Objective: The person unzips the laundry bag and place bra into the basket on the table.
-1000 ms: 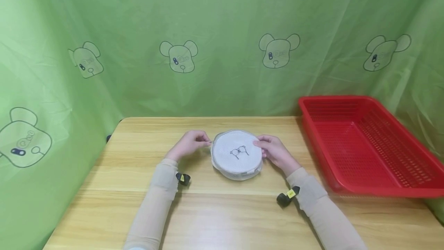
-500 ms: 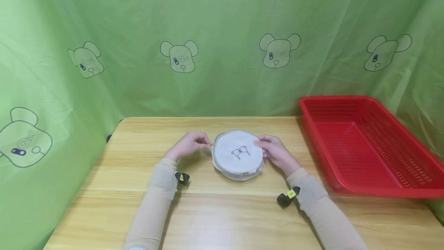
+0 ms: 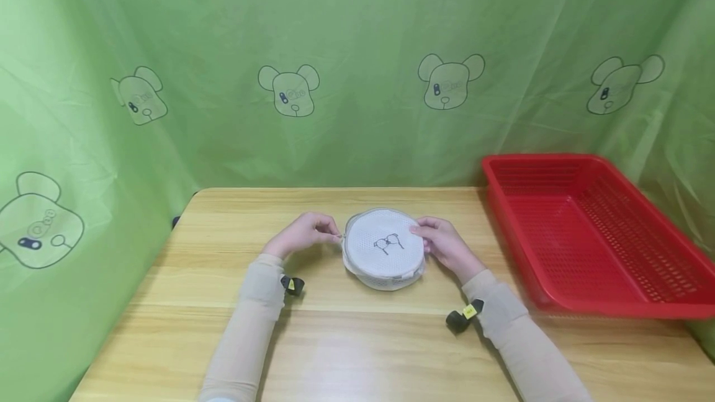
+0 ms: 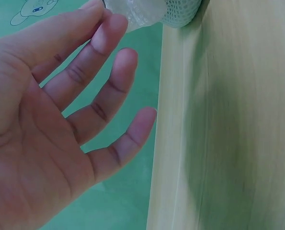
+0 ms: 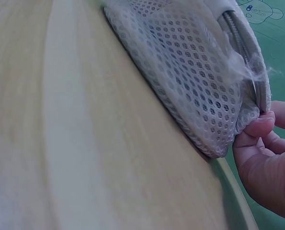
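Note:
A round white mesh laundry bag [image 3: 385, 241] stands on the wooden table, a line drawing on its flat top and a zipper [image 5: 238, 38] round its upper rim. At the bag's left rim my left hand [image 3: 304, 232] pinches the small zipper pull between thumb and index finger, which mostly cover it. The other fingers of that hand spread loosely in the left wrist view. My right hand [image 3: 444, 244] grips the opposite rim, thumb on top and fingers below. Loose threads and crumpled thin fabric show along the bag's side in the right wrist view.
A red plastic basket [image 3: 536, 278] with slotted walls stands on the right of the table [image 3: 346, 352]. Green curtain [image 3: 357, 141] with printed bear heads hangs behind and on both sides. Black wrist cameras are strapped over both sleeves.
The bag has shifted very slightly to the right, with the left fingertips following at its rim. The right hand keeps its grip and has barely moved.

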Tool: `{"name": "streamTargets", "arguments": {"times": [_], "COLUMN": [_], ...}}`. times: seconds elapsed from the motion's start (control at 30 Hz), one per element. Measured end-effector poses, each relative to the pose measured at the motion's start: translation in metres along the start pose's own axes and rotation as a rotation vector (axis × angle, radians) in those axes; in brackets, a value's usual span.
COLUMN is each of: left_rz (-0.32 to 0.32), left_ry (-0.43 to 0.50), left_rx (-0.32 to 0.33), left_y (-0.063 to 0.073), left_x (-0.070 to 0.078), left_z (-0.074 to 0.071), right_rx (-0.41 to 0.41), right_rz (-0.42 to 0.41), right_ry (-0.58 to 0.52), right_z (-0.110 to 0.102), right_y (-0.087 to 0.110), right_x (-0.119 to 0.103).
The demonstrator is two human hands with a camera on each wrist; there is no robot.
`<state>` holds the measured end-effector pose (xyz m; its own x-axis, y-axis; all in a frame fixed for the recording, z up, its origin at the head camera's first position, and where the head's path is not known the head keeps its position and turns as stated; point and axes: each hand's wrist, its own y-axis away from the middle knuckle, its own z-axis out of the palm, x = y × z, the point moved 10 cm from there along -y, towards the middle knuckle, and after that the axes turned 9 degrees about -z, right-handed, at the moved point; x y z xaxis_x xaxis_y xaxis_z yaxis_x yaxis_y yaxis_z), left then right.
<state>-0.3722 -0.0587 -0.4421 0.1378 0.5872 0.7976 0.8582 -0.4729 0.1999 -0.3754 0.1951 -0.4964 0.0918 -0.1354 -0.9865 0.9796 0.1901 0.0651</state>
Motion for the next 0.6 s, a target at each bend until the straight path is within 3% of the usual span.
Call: {"name": "streamTargets", "arguments": {"times": [0.6], "left_rz": [0.052], "left_ry": [-0.005], "left_rx": [-0.048], "left_y": [0.0023], "left_x": [0.0044], "left_z": [0.0037], "right_rx": [0.034], "right_rz": [0.004], "right_ry": [-0.007], "right_z": [-0.0026], "right_y": [0.0009], "right_x": [0.0005]}}
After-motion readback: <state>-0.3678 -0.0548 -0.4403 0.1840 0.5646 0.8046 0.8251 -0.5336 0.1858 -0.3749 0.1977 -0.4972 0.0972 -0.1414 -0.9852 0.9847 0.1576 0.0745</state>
